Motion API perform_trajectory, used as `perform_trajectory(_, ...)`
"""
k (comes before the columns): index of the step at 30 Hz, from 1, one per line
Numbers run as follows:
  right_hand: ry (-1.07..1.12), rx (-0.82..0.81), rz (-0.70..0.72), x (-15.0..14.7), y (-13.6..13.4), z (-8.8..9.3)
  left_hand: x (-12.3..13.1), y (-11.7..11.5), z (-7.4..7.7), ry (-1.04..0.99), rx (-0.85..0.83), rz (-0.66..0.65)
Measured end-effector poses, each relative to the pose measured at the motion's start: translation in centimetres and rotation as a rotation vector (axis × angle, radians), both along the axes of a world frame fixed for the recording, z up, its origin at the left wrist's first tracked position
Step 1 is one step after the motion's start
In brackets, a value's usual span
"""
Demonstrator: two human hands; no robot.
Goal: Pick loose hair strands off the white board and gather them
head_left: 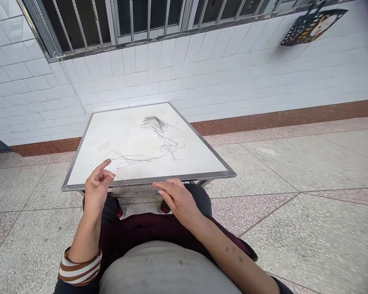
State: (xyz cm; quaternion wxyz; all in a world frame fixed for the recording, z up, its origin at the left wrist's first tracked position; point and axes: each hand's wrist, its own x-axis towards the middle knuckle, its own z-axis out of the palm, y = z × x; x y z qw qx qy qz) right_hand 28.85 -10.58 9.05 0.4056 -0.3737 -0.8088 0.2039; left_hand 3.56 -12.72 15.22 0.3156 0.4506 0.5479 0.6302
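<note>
My left hand (97, 185) is raised at the near left edge of the white table (110, 134). Its thumb closes toward a curled finger while the index finger points up, and whatever lies in the pinch is too fine to name. Just past the table's near edge, over my lap, my right hand (182, 202) has its fingers together with the thumb beneath them. Anything between those fingertips cannot be made out. A bundle of thin, dark, hair-like strands (155, 122) lies toward the back of the tabletop. Loose strands (135, 159) trail from there toward my left hand.
A grey metal rim (153, 179) borders the table. Behind it stands a white tiled wall (141, 83) with a barred window (141, 20). A dark patterned bag (313, 27) hangs at upper right. A pale scrap (265, 151) lies on the speckled floor (279, 228).
</note>
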Motion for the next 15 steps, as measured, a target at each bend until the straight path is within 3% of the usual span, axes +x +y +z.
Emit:
perform_trajectory(3, -0.195, 0.073, 0.038, -1.0, -0.7, 1.5, 1.2, -0.5, 0.4, 0.019, -0.007, -0.052)
perform_trajectory(7, -0.356, 0.111, -0.007, -1.5, -2.0, 1.2, 2.2, -1.1, 1.0, 0.03, 0.01, -0.093)
perform_trajectory(15, -0.406, 0.348, -0.048, -2.2, -2.4, 0.9, 2.7, -0.9, 0.4, -0.007, 0.005, -0.106)
